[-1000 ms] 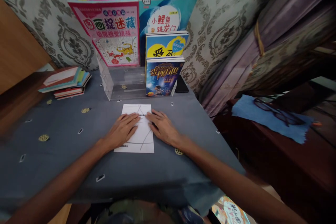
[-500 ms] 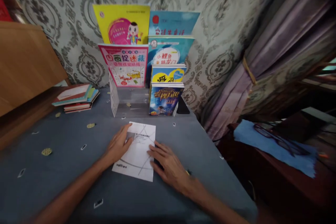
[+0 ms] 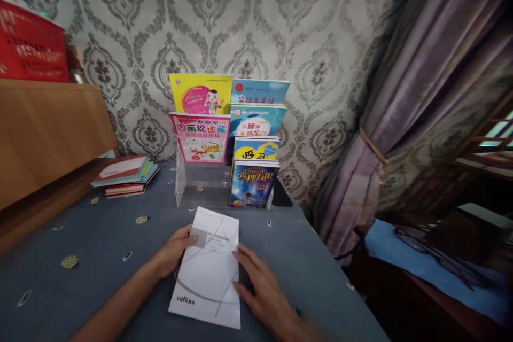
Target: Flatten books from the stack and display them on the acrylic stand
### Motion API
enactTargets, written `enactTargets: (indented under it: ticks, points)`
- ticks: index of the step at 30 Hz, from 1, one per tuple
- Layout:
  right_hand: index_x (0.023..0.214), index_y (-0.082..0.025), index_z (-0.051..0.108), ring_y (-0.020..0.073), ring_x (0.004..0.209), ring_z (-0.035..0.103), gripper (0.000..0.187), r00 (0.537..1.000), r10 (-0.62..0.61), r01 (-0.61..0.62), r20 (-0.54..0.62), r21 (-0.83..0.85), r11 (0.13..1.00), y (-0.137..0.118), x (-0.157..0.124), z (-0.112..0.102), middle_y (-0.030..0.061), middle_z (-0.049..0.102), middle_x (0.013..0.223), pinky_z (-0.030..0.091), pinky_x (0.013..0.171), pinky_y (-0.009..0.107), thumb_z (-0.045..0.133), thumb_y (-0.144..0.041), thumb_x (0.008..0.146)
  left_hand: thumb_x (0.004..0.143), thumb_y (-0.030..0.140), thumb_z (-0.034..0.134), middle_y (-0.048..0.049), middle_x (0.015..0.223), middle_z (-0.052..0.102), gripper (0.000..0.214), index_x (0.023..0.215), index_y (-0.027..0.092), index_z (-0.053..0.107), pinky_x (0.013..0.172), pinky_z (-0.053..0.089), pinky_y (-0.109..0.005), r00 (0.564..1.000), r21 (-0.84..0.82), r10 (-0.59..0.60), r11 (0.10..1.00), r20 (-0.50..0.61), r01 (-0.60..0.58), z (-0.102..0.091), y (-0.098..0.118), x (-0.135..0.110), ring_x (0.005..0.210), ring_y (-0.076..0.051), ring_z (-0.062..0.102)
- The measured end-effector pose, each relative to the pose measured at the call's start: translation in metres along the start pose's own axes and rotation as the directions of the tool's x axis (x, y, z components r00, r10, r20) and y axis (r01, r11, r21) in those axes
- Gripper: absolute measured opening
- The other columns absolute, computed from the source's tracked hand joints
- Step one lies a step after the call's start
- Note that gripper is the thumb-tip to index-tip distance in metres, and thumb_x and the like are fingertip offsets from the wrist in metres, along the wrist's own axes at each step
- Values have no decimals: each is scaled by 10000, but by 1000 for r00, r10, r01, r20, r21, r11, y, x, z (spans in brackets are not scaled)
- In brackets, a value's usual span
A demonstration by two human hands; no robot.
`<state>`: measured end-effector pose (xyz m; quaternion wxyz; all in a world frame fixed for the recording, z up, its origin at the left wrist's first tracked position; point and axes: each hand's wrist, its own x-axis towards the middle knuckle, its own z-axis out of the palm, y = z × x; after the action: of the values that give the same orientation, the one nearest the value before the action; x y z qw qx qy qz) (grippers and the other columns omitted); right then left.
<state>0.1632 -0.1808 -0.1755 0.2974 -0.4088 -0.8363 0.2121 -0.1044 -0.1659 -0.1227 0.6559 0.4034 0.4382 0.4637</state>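
Note:
A white booklet (image 3: 210,272) with thin grey lines on its cover is lifted and tilted above the grey tablecloth (image 3: 100,246). My left hand (image 3: 173,251) grips its left edge, thumb on the cover. My right hand (image 3: 260,288) holds its right edge, fingers curled beneath. Behind it stands a clear acrylic book stand (image 3: 196,187) with several children's books (image 3: 252,184) in stepped rows; its front left slot has no book in it.
A stack of thin books (image 3: 125,173) lies at the table's back left. A wooden cabinet (image 3: 44,133) with a red crate (image 3: 30,43) stands on the left. Purple curtains (image 3: 404,101) hang on the right, above a dark bench with a blue cloth (image 3: 433,270).
The booklet lay flat under both my palms. Now both hands grip its edges and have raised it off the cloth. The camera has tilted upward, showing more wall.

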Motion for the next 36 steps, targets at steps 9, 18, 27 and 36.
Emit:
enactTargets:
  ticks: [9, 18, 27, 36]
  points:
    - [991, -188, 632, 149, 503, 584, 223, 992, 116, -72, -49, 542, 837, -23, 79, -12, -28, 589, 620, 464, 508, 254, 515, -353, 899, 708, 461, 802, -92, 1030, 768, 530, 1137, 172, 687, 778, 526, -329, 959, 67, 276, 960, -67, -272, 4, 42, -5, 878, -253, 719]
    - [828, -229, 520, 145, 584, 550, 202, 873, -284, 297, -397, -30, 954, -39, 125, -12, -4, 601, 703, 386, 572, 246, 425, -252, 1004, 743, 334, 634, -77, 1093, 742, 458, 1164, 156, 662, 945, 493, -357, 731, 395, 662, 724, -167, -565, -13, 62, 25, 1048, -265, 668]
    - [827, -219, 579, 177, 704, 606, 279, 844, -365, 298, -393, -222, 928, -20, 138, 4, 39, 621, 789, 429, 648, 260, 389, -221, 1032, 761, 297, 505, -74, 1063, 708, 466, 1198, 170, 605, 941, 476, -374, 684, 657, 710, 598, -167, -459, -49, 24, 52, 1042, -254, 635]
    - [1128, -207, 666, 222, 874, 690, 281, 862, -204, 237, -463, 14, 971, -31, 164, -18, 92, 735, 976, 538, 803, 331, 424, -228, 986, 892, 385, 526, -43, 851, 598, 201, 796, 245, 633, 803, 470, -338, 498, 867, 863, 311, -86, -390, -35, 75, 44, 830, -237, 578]
